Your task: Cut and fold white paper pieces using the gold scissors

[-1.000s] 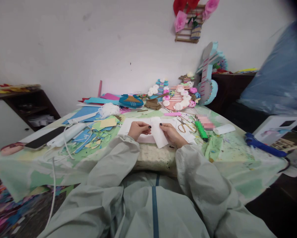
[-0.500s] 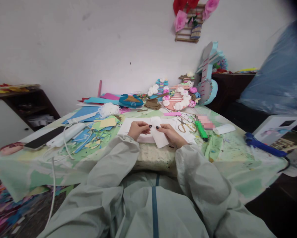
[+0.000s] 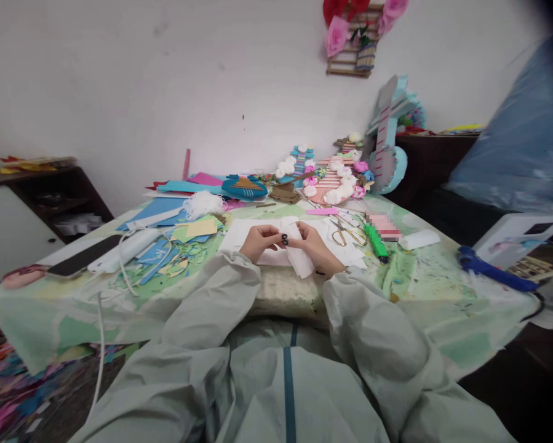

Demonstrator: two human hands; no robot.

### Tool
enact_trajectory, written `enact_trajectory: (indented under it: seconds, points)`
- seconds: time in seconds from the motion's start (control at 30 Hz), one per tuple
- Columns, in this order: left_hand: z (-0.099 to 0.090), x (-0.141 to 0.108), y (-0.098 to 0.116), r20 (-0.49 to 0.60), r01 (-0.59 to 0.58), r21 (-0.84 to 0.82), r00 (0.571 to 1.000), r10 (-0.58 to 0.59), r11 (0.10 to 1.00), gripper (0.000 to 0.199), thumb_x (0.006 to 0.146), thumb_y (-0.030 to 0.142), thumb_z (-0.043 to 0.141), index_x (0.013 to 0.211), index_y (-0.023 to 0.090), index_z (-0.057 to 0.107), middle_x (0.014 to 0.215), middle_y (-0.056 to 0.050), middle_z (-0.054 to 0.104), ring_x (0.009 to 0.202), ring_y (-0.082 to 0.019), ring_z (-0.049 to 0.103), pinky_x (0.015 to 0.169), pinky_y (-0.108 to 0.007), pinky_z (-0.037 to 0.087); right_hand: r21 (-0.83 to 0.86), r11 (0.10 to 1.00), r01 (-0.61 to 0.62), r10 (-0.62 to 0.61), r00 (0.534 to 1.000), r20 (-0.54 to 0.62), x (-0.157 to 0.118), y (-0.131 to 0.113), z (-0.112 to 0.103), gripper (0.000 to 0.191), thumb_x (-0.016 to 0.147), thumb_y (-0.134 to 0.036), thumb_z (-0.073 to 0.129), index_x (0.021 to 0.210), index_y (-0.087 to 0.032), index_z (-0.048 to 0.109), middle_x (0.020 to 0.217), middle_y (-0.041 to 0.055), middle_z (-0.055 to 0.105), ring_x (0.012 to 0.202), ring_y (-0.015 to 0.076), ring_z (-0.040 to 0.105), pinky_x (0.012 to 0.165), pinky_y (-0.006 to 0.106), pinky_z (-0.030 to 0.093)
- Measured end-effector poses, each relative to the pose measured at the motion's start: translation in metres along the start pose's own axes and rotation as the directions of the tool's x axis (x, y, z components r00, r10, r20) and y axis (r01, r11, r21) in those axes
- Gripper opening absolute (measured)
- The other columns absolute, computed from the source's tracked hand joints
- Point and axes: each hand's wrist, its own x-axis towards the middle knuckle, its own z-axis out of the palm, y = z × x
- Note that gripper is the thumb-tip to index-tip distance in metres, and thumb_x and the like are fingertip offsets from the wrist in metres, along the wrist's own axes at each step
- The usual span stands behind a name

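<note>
Pinching a long white paper strip (image 3: 300,263) that runs near-to-far left of the gold-handled metal scissors (image 3: 342,231), the right hand (image 3: 315,245) holds its right edge, the left hand (image 3: 260,242), grip unclear, by its left.

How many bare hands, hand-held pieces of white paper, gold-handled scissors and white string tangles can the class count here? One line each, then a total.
Bare hands: 2 (left hand, right hand)
Held white paper: 1
Gold-handled scissors: 1 pair
White string tangle: 1
Total: 5
</note>
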Motion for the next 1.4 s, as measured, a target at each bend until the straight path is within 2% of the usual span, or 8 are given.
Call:
enact_trajectory:
  seconds: [0.13, 0.37, 0.63, 0.9, 1.1, 1.23, 1.4]
  points:
    - [0.0, 0.0, 0.001, -0.002, 0.001, -0.107, 1.0, -0.002, 0.994, 0.028, 0.059, 0.032, 0.078, 0.07, 0.012, 0.061, 0.06, -0.001, 0.064, 0.057, -0.013, 0.062, 0.049, -0.021, 0.044, 0.026, 1.0, -0.006, 0.006, 1.0, 0.024, -0.002, -0.001, -0.002, 0.024, 0.064, -0.029, 0.072, 0.081, -0.015, 0.061, 0.073, -0.0011, 0.062, 0.062, 0.0118, 0.052, 0.057, 0.023, 0.037]
    - [-0.001, 0.0, 0.005, 0.0, 0.042, -0.221, 0.999, -0.043, 0.974, 0.03, 0.055, 0.03, 0.08, 0.068, 0.012, 0.059, 0.059, 0.0, 0.061, 0.054, -0.01, 0.059, 0.049, -0.02, 0.043, 0.137, 0.988, -0.071, 0.061, 0.995, 0.076, -0.004, -0.003, -0.003, 0.023, 0.062, -0.027, 0.074, 0.08, -0.014, 0.066, 0.071, 0.0004, 0.066, 0.06, 0.0128, 0.055, 0.058, 0.024, 0.039]
    - [0.001, 0.0, 0.006, -0.032, 0.058, -0.206, 0.997, -0.066, 0.977, 0.035, 0.055, 0.035, 0.08, 0.071, 0.013, 0.057, 0.062, 0.001, 0.061, 0.054, -0.01, 0.059, 0.049, -0.02, 0.045, 0.131, 0.986, -0.102, 0.091, 0.992, 0.087, -0.001, 0.003, -0.004, 0.034, 0.06, -0.026, 0.075, 0.091, -0.016, 0.067, 0.079, 0.0012, 0.069, 0.062, 0.0143, 0.057, 0.06, 0.026, 0.041]
    - [0.001, 0.002, 0.003, -0.047, 0.055, -0.196, 0.997, -0.065, 0.979, 0.04, 0.058, 0.04, 0.079, 0.075, 0.014, 0.054, 0.061, 0.002, 0.058, 0.054, -0.009, 0.059, 0.048, -0.018, 0.046, 0.071, 0.994, -0.085, 0.08, 0.995, 0.066, -0.001, 0.007, -0.005, 0.033, 0.06, -0.025, 0.074, 0.09, -0.016, 0.066, 0.08, 0.0015, 0.068, 0.062, 0.014, 0.056, 0.057, 0.025, 0.04]
    - [0.001, 0.002, -0.001, -0.045, 0.065, -0.201, 0.996, -0.076, 0.977, 0.043, 0.057, 0.043, 0.079, 0.078, 0.015, 0.055, 0.067, 0.002, 0.059, 0.057, -0.01, 0.061, 0.052, -0.023, 0.051, 0.046, 0.997, -0.064, 0.061, 0.996, 0.067, 0.0, 0.011, -0.007, 0.034, 0.062, -0.026, 0.073, 0.094, -0.016, 0.066, 0.081, 0.0014, 0.068, 0.063, 0.0144, 0.057, 0.059, 0.026, 0.042]
    - [0.002, 0.001, -0.002, 0.024, 0.106, -0.136, 0.994, -0.103, 0.985, 0.042, 0.054, 0.04, 0.081, 0.08, 0.015, 0.059, 0.072, 0.0, 0.063, 0.061, -0.014, 0.063, 0.054, -0.027, 0.053, 0.051, 0.998, -0.042, 0.041, 0.999, 0.026, 0.0, 0.01, -0.008, 0.033, 0.062, -0.027, 0.073, 0.091, -0.016, 0.065, 0.08, 0.0018, 0.067, 0.066, 0.0152, 0.057, 0.06, 0.026, 0.043]
    - [0.002, 0.0, -0.005, 0.07, 0.138, 0.113, 0.987, -0.146, 0.984, 0.032, 0.056, 0.036, 0.08, 0.071, 0.011, 0.069, 0.063, -0.006, 0.067, 0.058, -0.015, 0.063, 0.046, -0.02, 0.044, 0.023, 1.0, -0.012, 0.013, 0.999, -0.044, 0.0, 0.01, -0.007, 0.027, 0.062, -0.028, 0.072, 0.084, -0.016, 0.062, 0.074, -0.0004, 0.063, 0.062, 0.0133, 0.053, 0.057, 0.025, 0.041]
